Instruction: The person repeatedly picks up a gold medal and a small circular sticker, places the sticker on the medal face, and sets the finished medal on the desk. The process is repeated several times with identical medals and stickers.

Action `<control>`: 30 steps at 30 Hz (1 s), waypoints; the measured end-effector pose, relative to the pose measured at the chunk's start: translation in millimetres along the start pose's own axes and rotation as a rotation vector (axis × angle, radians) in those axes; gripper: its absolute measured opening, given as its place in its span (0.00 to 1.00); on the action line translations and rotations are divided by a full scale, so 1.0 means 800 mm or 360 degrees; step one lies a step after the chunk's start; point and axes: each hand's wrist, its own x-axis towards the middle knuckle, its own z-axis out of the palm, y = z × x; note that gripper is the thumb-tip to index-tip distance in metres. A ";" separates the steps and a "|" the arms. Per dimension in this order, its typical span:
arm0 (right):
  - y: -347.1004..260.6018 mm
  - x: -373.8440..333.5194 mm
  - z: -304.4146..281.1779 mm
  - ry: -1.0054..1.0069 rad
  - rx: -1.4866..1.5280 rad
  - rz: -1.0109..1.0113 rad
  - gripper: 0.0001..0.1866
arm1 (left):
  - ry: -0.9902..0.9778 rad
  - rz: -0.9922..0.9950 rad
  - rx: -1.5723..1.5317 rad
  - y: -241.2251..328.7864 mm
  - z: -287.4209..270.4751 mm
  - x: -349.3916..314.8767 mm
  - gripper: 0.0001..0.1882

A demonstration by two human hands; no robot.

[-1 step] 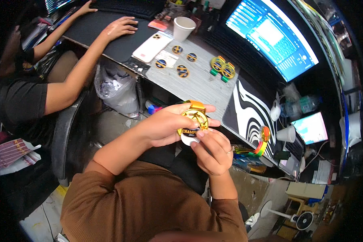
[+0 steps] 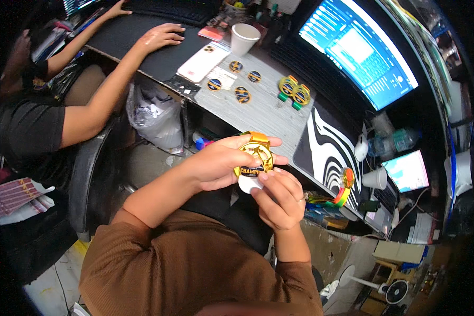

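My left hand (image 2: pixel 221 160) holds a gold medal (image 2: pixel 262 149) with its thumb laid across the front. An orange ribbon (image 2: pixel 257 138) runs from the medal's top over the fingers. On the lower half of the medal is a dark label (image 2: pixel 251 171) with gold lettering. A white round piece (image 2: pixel 249 184) sticks out below it, and whether it is joined to the label I cannot tell. My right hand (image 2: pixel 280 200) is closed, its thumb and fingertips pinching at the edge of the white piece beside the medal.
On the grey desk (image 2: pixel 268 113) lie several round dark stickers (image 2: pixel 243 95), two medals with green ribbons (image 2: pixel 294 90), a phone (image 2: pixel 203 62) and a white cup (image 2: pixel 244 39). Another ribboned medal (image 2: pixel 347 178) lies on the patterned mat (image 2: pixel 321 137). A person's hand (image 2: pixel 160 38) rests at the left.
The whole view has shifted slightly. Both hands keep nearly the same hold, and a little more of the label's lettering shows.
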 end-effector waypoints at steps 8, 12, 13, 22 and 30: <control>-0.018 0.034 0.041 -0.0179 0.0595 -0.0201 0.11 | 0.0355 -0.0193 0.0061 -0.037 -0.136 -0.037 0.25; -0.010 0.065 0.199 -0.0258 0.0522 -0.0681 0.17 | 0.0094 -0.0605 -0.0206 -0.080 -0.181 -0.075 0.23; -0.003 0.077 0.241 -0.0467 0.0439 -0.0560 0.15 | 0.0335 -0.0691 0.0111 -0.093 -0.181 -0.078 0.23; 0.049 0.047 0.237 -0.0187 0.0828 0.0762 0.12 | 0.0471 -0.0213 -0.0409 -0.049 -0.171 -0.080 0.25; 0.024 -0.022 0.072 0.0415 0.1377 0.1778 0.17 | 0.0243 0.0348 -0.0257 -0.022 -0.084 -0.004 0.30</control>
